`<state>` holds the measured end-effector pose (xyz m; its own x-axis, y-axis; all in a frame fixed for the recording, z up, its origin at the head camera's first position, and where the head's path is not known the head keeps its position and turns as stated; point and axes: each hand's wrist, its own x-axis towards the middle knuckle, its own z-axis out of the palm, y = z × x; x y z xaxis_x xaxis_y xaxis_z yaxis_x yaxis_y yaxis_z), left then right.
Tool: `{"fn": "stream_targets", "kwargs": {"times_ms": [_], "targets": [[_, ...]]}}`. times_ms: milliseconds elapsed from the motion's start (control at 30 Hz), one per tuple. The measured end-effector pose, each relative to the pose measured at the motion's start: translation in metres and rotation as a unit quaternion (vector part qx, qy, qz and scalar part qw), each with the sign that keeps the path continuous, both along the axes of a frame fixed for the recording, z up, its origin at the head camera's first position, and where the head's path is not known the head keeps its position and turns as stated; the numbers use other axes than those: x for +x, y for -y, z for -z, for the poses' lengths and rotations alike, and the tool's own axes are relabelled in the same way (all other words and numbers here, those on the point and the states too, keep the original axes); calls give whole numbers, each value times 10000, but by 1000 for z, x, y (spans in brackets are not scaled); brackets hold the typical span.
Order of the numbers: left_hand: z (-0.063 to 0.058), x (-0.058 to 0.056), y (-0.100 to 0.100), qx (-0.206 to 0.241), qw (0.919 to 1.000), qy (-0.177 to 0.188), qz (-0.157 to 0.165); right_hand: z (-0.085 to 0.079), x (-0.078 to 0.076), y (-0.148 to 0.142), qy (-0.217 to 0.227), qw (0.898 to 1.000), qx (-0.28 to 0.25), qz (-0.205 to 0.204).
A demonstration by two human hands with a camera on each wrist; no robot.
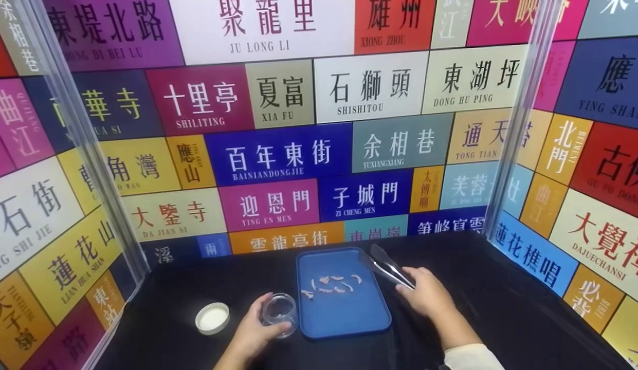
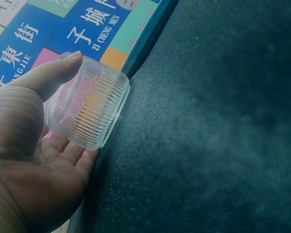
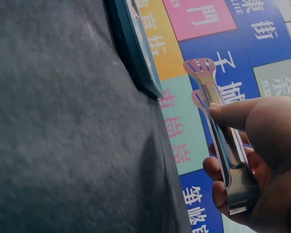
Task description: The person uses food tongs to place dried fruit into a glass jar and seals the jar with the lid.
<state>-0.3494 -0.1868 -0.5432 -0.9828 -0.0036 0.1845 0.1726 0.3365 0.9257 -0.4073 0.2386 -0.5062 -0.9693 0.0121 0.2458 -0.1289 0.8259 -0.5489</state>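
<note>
Blue tray (image 1: 344,313) as landmark. Your left hand (image 1: 254,331) wraps the clear ribbed jar (image 1: 280,311), tipped and touching the tray's left edge, mouth kept within easy reach of the pale pieces (image 1: 331,285) on the tray. Your right hand (image 1: 426,295) clamps metal tongs (image 1: 388,267), tips slightly apart, over the tray's far right corner. White lid (image 1: 212,317) lies left of the tray, beyond the jar
</note>
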Motion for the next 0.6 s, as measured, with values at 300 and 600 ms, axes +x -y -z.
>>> {"fn": "stream_targets", "kwargs": {"times_ms": [300,600], "targets": [[0,0,1,-11,10000,-66,55,4,0,9,45,9996,156,-218],[0,0,1,24,9999,-102,75,6,0,15,246,9987,305,-323]]}}
